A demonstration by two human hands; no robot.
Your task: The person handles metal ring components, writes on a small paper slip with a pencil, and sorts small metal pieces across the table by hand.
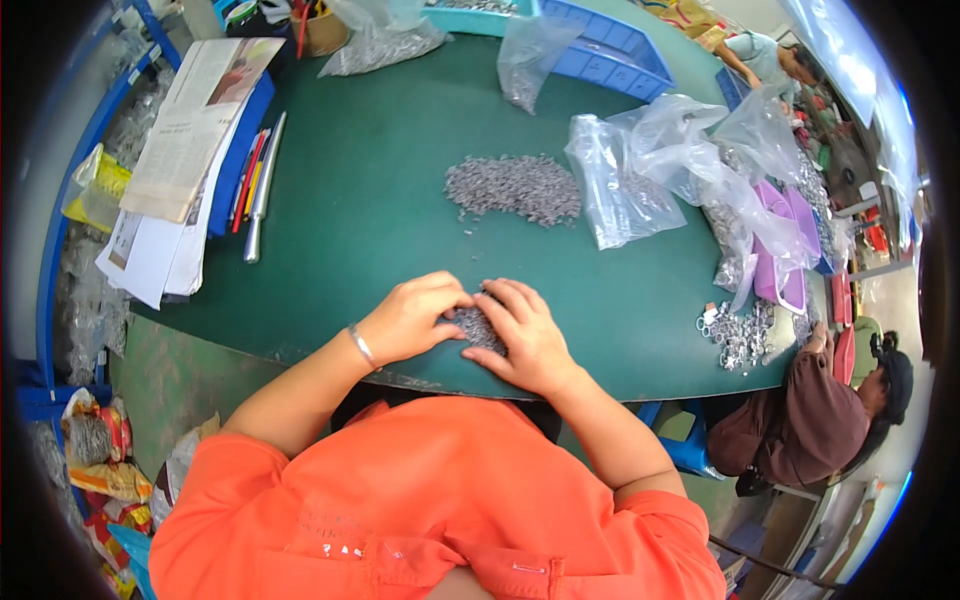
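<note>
Close to the table's near edge, a small heap of tiny grey parts (480, 328) lies between my two hands. My left hand (415, 318), with a band on its wrist, curves along the heap's left side, thumb and fingers apart. From the right, my right hand (525, 338) rests over the heap with its fingers spread. Both hands touch the heap, and their fingertips partly cover it. Beyond them a larger pile of the same-looking grey parts (515, 188) is spread on the green table (340, 200). What the parts are is too small to tell.
Left stand newspapers (185, 140), pens (250, 180) and a metal rod (266, 190). Clear plastic bags (610, 180), a blue bin (615, 55) and a purple basket (785, 240) lie beyond and right. Metal pieces (740, 335) sit near a seated person (800, 420).
</note>
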